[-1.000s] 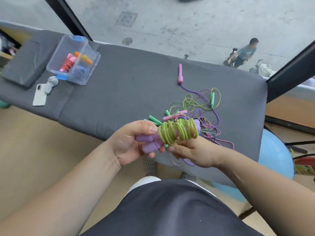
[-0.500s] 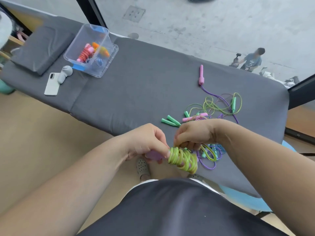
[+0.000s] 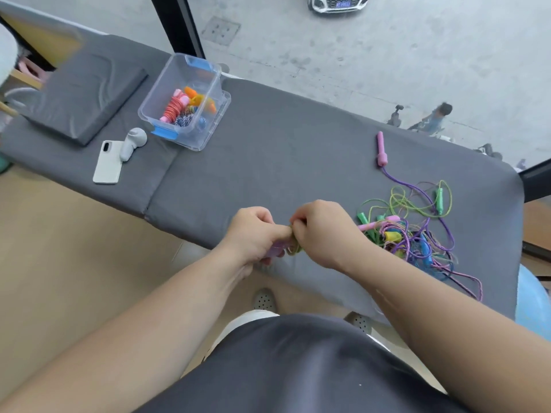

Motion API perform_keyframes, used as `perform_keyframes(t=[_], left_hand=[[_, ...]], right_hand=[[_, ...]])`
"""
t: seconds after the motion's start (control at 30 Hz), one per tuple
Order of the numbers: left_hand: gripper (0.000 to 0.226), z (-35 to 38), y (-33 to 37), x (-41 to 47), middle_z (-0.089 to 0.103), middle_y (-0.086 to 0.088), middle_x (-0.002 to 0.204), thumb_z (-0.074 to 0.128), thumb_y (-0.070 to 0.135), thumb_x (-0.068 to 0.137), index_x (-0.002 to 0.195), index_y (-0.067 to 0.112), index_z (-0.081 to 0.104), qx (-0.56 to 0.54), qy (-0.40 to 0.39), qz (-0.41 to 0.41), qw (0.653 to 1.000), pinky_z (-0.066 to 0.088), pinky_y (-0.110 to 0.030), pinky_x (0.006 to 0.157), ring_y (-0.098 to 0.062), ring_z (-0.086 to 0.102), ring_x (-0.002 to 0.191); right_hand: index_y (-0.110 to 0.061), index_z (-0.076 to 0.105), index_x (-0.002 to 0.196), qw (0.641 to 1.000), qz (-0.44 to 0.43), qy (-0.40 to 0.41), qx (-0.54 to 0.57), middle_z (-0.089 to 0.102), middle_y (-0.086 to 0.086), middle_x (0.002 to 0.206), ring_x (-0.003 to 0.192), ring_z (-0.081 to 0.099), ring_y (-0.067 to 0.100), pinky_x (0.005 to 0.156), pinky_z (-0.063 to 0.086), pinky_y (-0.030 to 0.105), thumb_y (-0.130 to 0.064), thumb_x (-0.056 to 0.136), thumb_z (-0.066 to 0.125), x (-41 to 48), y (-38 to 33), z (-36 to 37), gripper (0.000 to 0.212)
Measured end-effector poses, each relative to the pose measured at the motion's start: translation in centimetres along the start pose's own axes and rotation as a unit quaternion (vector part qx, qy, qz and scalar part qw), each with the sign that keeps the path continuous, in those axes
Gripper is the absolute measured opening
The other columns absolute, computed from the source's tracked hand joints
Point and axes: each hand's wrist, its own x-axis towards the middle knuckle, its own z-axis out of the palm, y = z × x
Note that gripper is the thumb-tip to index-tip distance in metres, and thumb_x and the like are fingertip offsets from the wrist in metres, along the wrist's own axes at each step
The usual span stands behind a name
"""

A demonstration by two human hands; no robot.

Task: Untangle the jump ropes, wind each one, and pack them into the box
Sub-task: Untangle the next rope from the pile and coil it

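Grey padding covered the desk (image 3: 298, 150), and both hands met over its near edge. The left hand (image 3: 253, 234) had its grip curled round the purple handles (image 3: 275, 251) of a wound rope (image 3: 293, 248). The right hand (image 3: 322, 231) had its grip pinched on the green coils, which peeked out between and below the knuckles. A tangle (image 3: 417, 234) lay just to the right, and the box (image 3: 195, 138) stood well apart at the far left.

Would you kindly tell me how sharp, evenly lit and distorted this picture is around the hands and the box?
Head view: wide-angle bend curves the edges of the grey bench; the left hand, right hand and the wound green rope between them are slightly blurred; the clear box is sharper; light is soft, without hard shadows.
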Motion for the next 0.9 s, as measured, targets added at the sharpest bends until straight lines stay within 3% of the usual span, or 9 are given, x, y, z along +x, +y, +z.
perform_keyframes(t=[0.17,0.33,0.43,0.53,0.6,0.7,0.77,0.83,0.9], left_hand=[[0.038,-2.8,0.5,0.6,0.061,-0.018,0.067,0.076,0.016,0.057,0.065,0.023,0.039,-0.064,-0.045,0.025,0.997,0.041,-0.028,0.052,-0.029,0.063,0.064],[0.028,-4.0,0.2,0.1,0.069,-0.017,0.07,0.074,0.017,0.069,0.077,0.008,0.048,-0.083,-0.049,0.114,0.989,0.05,-0.03,0.053,-0.027,0.065,0.065],[0.029,-4.4,0.2,0.6,0.064,-0.028,0.071,0.072,0.02,0.077,0.083,0.0,0.053,-0.112,0.0,0.094,0.989,0.047,-0.029,0.048,-0.03,0.063,0.061],[0.017,-4.3,0.5,1.1,0.065,-0.016,0.07,0.066,0.018,0.092,0.095,0.003,0.059,-0.15,0.014,0.019,0.988,0.04,-0.025,0.044,-0.029,0.059,0.056],[0.026,-4.5,1.1,1.5,0.068,-0.012,0.073,0.061,0.022,0.095,0.106,-0.001,0.064,-0.173,0.025,-0.026,0.984,0.039,-0.023,0.044,-0.027,0.056,0.052],[0.03,-5.7,1.9,1.6,0.07,-0.013,0.076,0.059,0.032,0.097,0.099,0.004,0.07,-0.186,0.067,-0.073,0.978,0.041,-0.023,0.046,-0.026,0.058,0.055],[0.03,-6.5,2.3,1.4,0.069,-0.012,0.076,0.058,0.034,0.098,0.093,0.007,0.07,-0.199,0.081,-0.093,0.972,0.043,-0.023,0.046,-0.023,0.06,0.054],[0.033,-7.2,2.7,1.1,0.068,-0.01,0.07,0.057,0.035,0.1,0.087,0.008,0.07,-0.227,0.097,-0.097,0.964,0.049,-0.028,0.055,-0.023,0.061,0.055],[0.034,-7.9,2.9,0.8,0.061,-0.003,0.052,0.06,0.037,0.1,0.081,0.01,0.067,-0.267,0.123,-0.094,0.951,0.054,-0.04,0.077,-0.022,0.061,0.058]], right_hand=[[-0.013,0.077,0.089,0.985,0.003,0.142,0.094,0.075,0.004,0.088,0.087,0.065,0.023,0.078,0.05,0.035,-0.017,0.087,0.061,0.7,-2.5,0.1,0.017],[-0.013,0.077,0.084,0.97,-0.015,0.201,0.139,0.072,0.001,0.081,0.081,0.063,0.018,0.071,0.043,0.026,-0.012,0.086,0.065,1.2,-2.8,0.6,0.012],[-0.016,0.077,0.082,0.967,-0.061,0.199,0.148,0.068,-0.002,0.075,0.074,0.059,0.013,0.069,0.043,0.023,-0.011,0.087,0.066,1.5,-2.9,1.5,0.012],[-0.021,0.077,0.089,0.972,-0.104,0.164,0.136,0.06,-0.006,0.074,0.071,0.054,0.009,0.065,0.042,0.02,-0.017,0.089,0.062,2.1,-2.9,2.1,0.016],[-0.019,0.076,0.092,0.974,-0.137,0.137,0.118,0.055,-0.003,0.075,0.07,0.055,0.014,0.064,0.043,0.026,-0.021,0.087,0.054,3.1,-3.2,2.0,0.022],[-0.011,0.071,0.083,0.975,-0.188,0.102,0.056,0.05,0.003,0.075,0.063,0.054,0.028,0.056,0.048,0.038,-0.022,0.086,0.05,4.8,-4.2,1.9,0.024],[-0.01,0.066,0.074,0.968,-0.231,0.098,0.023,0.045,0.001,0.071,0.055,0.051,0.031,0.048,0.048,0.042,-0.015,0.086,0.057,5.7,-4.9,1.9,0.015],[-0.011,0.061,0.068,0.954,-0.282,0.098,0.013,0.038,-0.002,0.068,0.046,0.045,0.03,0.039,0.045,0.04,-0.005,0.081,0.065,6.7,-5.6,1.8,0.015],[-0.01,0.063,0.069,0.939,-0.331,0.091,-0.005,0.039,0.0,0.069,0.044,0.04,0.027,0.037,0.043,0.038,-0.003,0.077,0.067,7.4,-6.5,2.1,0.012]])
